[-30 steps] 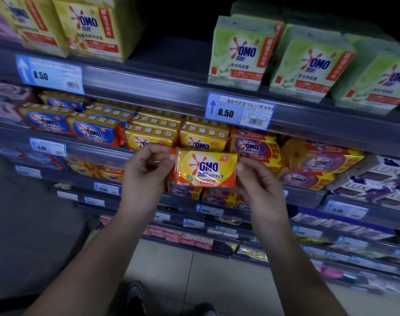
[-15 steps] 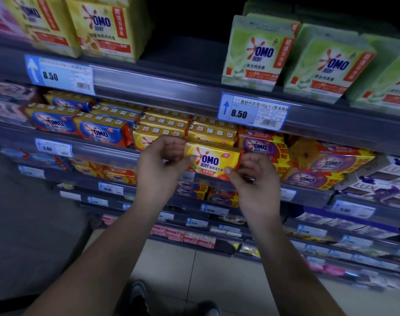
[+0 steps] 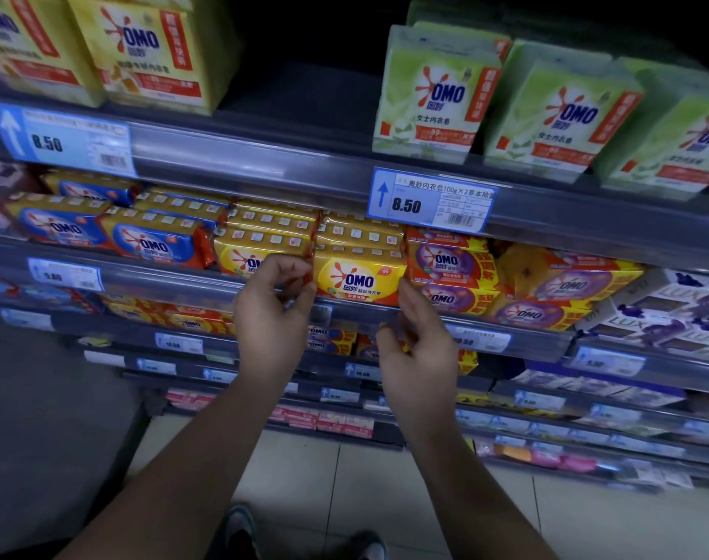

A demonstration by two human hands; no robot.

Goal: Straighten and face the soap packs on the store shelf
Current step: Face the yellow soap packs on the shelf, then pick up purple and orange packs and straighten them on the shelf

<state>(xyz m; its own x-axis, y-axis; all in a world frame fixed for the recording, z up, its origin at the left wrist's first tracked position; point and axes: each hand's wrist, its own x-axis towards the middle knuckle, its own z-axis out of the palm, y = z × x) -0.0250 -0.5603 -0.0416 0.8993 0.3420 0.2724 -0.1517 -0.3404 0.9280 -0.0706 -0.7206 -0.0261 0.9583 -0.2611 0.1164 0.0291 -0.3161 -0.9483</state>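
My left hand (image 3: 274,317): pinches yellow soap pack (image 3: 360,278), nine o'clock end.
My right hand (image 3: 419,353): slack, empty, at its five o'clock.

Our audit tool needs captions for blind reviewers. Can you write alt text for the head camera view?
A yellow OMO soap pack sits label-out at the front of a store shelf; the left hand pinches its left end, the right hand hovers at its right corner. Purple OMO packs lie beside it.
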